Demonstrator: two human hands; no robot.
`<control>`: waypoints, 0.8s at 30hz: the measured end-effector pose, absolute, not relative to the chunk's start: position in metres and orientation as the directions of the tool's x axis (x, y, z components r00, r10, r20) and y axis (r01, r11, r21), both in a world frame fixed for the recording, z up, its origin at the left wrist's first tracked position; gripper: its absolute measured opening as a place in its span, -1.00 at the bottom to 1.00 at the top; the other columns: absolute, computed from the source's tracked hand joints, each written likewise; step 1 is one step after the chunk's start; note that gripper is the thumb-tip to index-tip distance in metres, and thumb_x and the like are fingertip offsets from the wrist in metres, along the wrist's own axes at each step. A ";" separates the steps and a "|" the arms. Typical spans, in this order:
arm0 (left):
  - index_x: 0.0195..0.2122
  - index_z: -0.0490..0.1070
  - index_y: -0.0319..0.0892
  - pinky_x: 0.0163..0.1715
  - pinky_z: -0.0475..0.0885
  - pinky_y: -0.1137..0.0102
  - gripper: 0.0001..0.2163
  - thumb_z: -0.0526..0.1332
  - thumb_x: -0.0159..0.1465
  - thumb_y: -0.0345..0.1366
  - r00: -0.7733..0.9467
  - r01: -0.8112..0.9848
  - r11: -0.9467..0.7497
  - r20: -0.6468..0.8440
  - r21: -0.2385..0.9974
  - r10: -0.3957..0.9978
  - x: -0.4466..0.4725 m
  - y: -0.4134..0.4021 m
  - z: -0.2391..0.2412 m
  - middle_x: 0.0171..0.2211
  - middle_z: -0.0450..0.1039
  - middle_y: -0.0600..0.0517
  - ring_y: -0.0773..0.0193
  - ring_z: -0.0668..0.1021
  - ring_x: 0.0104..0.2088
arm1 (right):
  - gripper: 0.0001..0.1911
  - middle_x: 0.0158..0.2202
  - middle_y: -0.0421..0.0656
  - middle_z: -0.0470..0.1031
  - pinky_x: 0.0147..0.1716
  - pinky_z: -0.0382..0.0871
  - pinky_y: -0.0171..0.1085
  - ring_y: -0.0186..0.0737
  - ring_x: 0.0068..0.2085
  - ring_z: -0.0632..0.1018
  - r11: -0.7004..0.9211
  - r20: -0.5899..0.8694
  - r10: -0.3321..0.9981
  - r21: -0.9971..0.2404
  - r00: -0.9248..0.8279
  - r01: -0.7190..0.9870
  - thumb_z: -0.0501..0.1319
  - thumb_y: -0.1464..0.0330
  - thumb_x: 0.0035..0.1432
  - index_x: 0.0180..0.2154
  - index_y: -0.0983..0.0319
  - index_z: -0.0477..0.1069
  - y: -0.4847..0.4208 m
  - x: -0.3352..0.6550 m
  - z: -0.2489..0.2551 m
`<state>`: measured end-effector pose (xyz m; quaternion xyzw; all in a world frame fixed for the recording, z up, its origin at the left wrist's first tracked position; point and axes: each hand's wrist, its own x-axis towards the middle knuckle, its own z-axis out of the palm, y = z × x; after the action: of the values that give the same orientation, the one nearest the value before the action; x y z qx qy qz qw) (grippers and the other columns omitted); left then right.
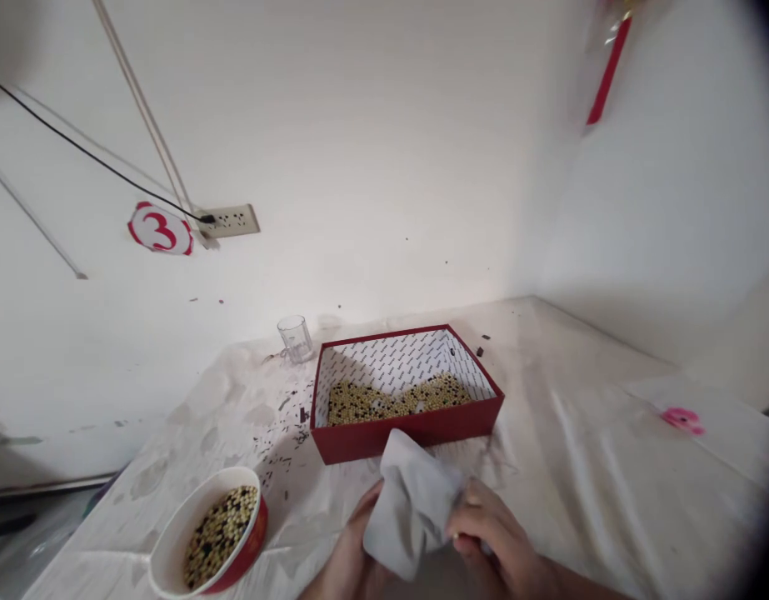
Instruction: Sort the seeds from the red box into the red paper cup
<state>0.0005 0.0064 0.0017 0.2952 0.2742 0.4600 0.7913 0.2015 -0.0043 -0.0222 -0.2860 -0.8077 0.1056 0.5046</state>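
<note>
Holding cloth (412, 500): left hand (352, 554), right hand (491, 535)

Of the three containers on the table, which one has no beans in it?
The clear glass cup by the wall, behind the red box; the box and the bowl both hold beans.

Your table (609, 467), under a stained white cover, carries a red box (409, 435) of beans at its middle, a glass cup (295, 338) by the far edge, a bowl (172, 537) of beans at the near left corner, and dark bits (282, 417) scattered between.
</note>
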 end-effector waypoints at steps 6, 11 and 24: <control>-0.14 0.61 -0.18 -0.01 0.41 0.13 -0.74 0.35 0.15 -0.25 0.605 -0.426 0.489 -0.162 0.762 0.780 0.006 -0.003 0.020 -0.19 0.59 -0.16 -0.06 0.56 -0.05 | -0.85 -0.37 -0.14 0.43 -0.26 0.37 -0.20 -0.18 -0.30 0.44 0.772 0.731 0.617 -0.491 -0.291 0.403 0.04 0.34 0.38 -0.13 0.16 0.36 -0.004 0.204 -0.019; -0.12 0.60 -0.16 0.00 0.38 0.15 -0.74 0.30 0.17 -0.25 0.545 -0.352 0.370 -0.133 0.860 0.828 0.006 -0.002 0.035 -0.16 0.58 -0.11 -0.02 0.54 -0.04 | -0.83 -0.36 -0.15 0.41 -0.22 0.34 -0.17 -0.19 -0.30 0.41 0.790 0.729 0.592 -0.438 -0.345 0.430 0.01 0.31 0.41 -0.13 0.16 0.35 0.003 0.201 -0.012; 0.00 0.55 -0.12 -0.19 0.45 0.35 -0.53 0.46 0.01 -0.38 0.508 -0.412 0.472 -0.233 0.779 0.829 -0.002 -0.002 0.007 -0.28 0.61 -0.06 0.14 0.61 -0.26 | -0.88 -0.31 -0.15 0.48 -0.24 0.30 -0.18 -0.20 -0.28 0.41 0.742 0.686 0.646 -0.459 -0.336 0.488 0.16 0.41 0.31 -0.13 0.17 0.43 0.005 0.197 -0.005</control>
<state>-0.0017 -0.0017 0.0070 0.3372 0.3093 0.3878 0.8001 0.1966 0.0054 -0.0055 -0.3487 -0.8129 0.0859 0.4585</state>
